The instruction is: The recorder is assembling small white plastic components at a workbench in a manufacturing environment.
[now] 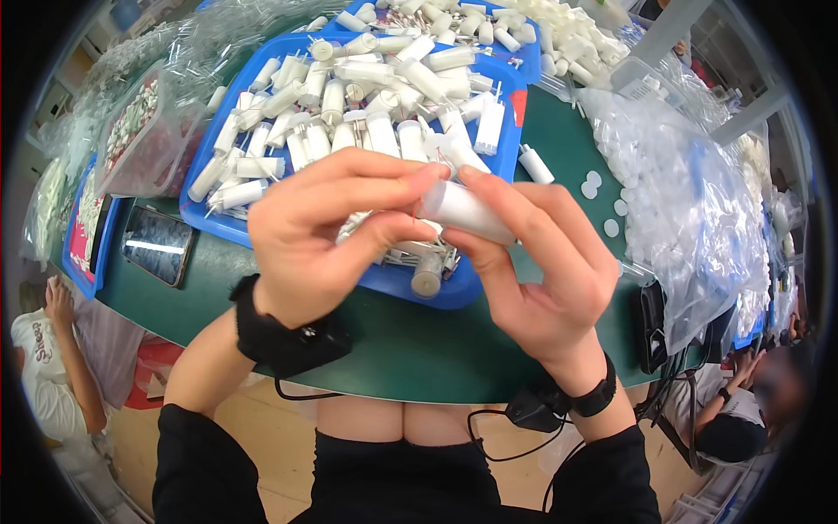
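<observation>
A white cylinder (471,212) with a translucent rim is held between my two hands, above a blue tray (463,293). My right hand (554,271) grips its body between thumb and fingers. At its left end, my left hand (319,218) pinches with thumb and index finger; whether a small part sits between those fingertips is hidden. Many similar white cylinders (333,100), several with thin wires or pins, lie heaped in the tray. One more cylinder (535,163) lies on the green table (375,349), near several translucent discs (611,228).
A phone (157,244) lies left of the tray, beside a clear bin (144,131) of small parts. Clear plastic bags (676,218) of white pieces fill the right side. A black wallet-like case (651,327) stands near the right edge. Cables hang from my wristbands. Other people sit at both sides.
</observation>
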The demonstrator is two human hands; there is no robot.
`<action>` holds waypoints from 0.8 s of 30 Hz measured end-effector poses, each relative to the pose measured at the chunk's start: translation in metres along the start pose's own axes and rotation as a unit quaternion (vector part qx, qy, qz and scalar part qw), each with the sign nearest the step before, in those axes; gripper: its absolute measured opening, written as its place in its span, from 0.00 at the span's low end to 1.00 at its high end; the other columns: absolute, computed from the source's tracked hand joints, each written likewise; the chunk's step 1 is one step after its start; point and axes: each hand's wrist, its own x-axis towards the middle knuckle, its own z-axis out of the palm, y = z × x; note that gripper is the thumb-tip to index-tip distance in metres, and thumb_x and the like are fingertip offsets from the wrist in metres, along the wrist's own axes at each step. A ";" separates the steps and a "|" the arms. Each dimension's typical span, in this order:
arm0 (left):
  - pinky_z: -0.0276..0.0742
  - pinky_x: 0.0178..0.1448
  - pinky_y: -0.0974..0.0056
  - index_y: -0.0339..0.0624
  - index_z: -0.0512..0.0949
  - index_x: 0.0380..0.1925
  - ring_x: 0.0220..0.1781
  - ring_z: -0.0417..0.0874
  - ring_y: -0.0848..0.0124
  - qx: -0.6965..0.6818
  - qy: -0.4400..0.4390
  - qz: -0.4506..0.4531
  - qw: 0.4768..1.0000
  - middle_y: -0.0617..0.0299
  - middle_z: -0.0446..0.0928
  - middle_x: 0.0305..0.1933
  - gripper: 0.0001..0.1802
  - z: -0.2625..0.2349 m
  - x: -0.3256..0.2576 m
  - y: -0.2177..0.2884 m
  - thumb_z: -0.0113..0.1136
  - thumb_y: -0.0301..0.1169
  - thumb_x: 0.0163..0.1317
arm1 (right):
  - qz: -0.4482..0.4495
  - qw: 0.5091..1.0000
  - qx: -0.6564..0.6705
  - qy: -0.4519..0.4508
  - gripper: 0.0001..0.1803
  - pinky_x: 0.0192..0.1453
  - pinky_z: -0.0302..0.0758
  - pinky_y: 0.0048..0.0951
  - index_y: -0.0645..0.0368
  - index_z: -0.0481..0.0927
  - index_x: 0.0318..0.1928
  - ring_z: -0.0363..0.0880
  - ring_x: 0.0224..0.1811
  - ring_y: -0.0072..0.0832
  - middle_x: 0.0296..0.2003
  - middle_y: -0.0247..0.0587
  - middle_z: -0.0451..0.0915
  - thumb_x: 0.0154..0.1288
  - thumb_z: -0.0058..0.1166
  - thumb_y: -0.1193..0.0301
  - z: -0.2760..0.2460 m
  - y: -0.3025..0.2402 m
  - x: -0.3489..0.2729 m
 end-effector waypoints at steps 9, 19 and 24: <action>0.81 0.44 0.68 0.27 0.78 0.38 0.41 0.80 0.67 -0.211 -0.008 -0.195 0.958 0.50 0.77 0.42 0.14 -0.002 0.003 -0.001 0.53 0.09 0.51 | -0.063 0.998 -0.012 -0.011 0.17 0.28 0.74 0.23 0.60 0.80 0.42 0.77 0.28 0.27 0.29 0.38 0.76 0.46 0.63 0.80 0.000 0.012 0.001; 0.83 0.36 0.69 0.28 0.78 0.34 0.41 0.80 0.63 -0.105 -0.025 -0.062 0.992 0.46 0.76 0.40 0.12 -0.002 -0.001 -0.003 0.52 0.09 0.50 | 0.041 0.990 0.001 -0.138 0.15 0.26 0.71 0.30 0.63 0.73 0.40 0.73 0.24 0.37 0.25 0.42 0.73 0.50 0.60 0.76 0.000 0.006 -0.003; 0.83 0.35 0.69 0.28 0.77 0.32 0.41 0.80 0.62 -0.075 -0.065 -0.003 0.995 0.44 0.75 0.40 0.09 -0.004 -0.001 -0.002 0.54 0.10 0.51 | 0.007 0.991 0.001 -0.136 0.15 0.27 0.71 0.31 0.63 0.73 0.39 0.73 0.25 0.38 0.25 0.42 0.72 0.50 0.60 0.77 -0.002 0.005 0.000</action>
